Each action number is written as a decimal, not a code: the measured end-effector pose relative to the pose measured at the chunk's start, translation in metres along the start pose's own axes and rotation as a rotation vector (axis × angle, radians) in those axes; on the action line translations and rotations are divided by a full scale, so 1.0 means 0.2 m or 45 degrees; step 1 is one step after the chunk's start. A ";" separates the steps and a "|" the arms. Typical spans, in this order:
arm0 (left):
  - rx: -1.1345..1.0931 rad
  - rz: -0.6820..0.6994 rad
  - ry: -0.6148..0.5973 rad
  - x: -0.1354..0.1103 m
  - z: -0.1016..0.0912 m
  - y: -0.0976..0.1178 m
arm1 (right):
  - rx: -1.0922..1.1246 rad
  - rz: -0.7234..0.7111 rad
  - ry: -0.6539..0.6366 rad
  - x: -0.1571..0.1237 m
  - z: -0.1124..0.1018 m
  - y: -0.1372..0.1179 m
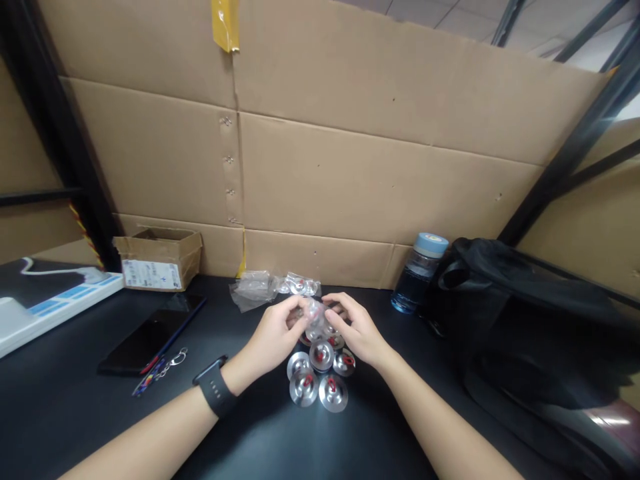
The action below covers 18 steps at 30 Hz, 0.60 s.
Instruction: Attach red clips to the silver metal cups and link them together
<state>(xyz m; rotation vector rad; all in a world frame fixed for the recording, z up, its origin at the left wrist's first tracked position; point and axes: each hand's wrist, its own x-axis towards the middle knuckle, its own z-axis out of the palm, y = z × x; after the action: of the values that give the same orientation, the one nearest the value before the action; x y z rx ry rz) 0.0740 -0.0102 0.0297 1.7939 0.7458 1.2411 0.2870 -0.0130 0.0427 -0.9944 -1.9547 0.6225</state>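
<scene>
Between my hands is a small clear plastic bag (315, 312), with shiny metal showing in or behind it. My left hand (281, 328) pinches the bag's left side between thumb and fingers. Curled around its right side, my right hand (356, 327) has thumb and fingertips on the plastic. Just below lie several small silver discs with domed middles and red cord loops, which look like finger cymbals (321, 355). They overlap in a loose pile on the black table. Some are partly hidden under the bag and my fingers.
Behind my hands lie crumpled plastic bags (253, 288) and bagged discs (299, 285). To the left are a phone (153, 333), a keychain (160, 371), an open cardboard box (159, 259) and a power strip (65, 310). A water bottle (419, 273) and black bag (530, 320) stand right.
</scene>
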 end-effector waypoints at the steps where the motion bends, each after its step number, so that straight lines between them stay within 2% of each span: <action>1: 0.038 0.018 -0.019 0.00 0.00 0.01 | 0.050 0.006 -0.032 0.00 0.01 -0.01; 4: 0.151 0.087 -0.035 0.00 -0.01 0.02 | 0.170 0.050 -0.083 -0.01 0.02 -0.04; 11: 0.298 0.146 0.020 0.00 -0.01 0.04 | 0.286 0.116 -0.032 -0.01 0.02 -0.02; 18: 0.310 0.031 0.032 -0.01 -0.02 0.01 | 0.379 0.106 -0.053 -0.02 0.03 -0.03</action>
<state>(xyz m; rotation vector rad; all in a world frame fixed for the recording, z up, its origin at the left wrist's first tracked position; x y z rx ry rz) 0.0691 -0.0114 0.0319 1.9907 0.9250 1.2334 0.2809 -0.0204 0.0412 -0.8842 -1.7969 0.9566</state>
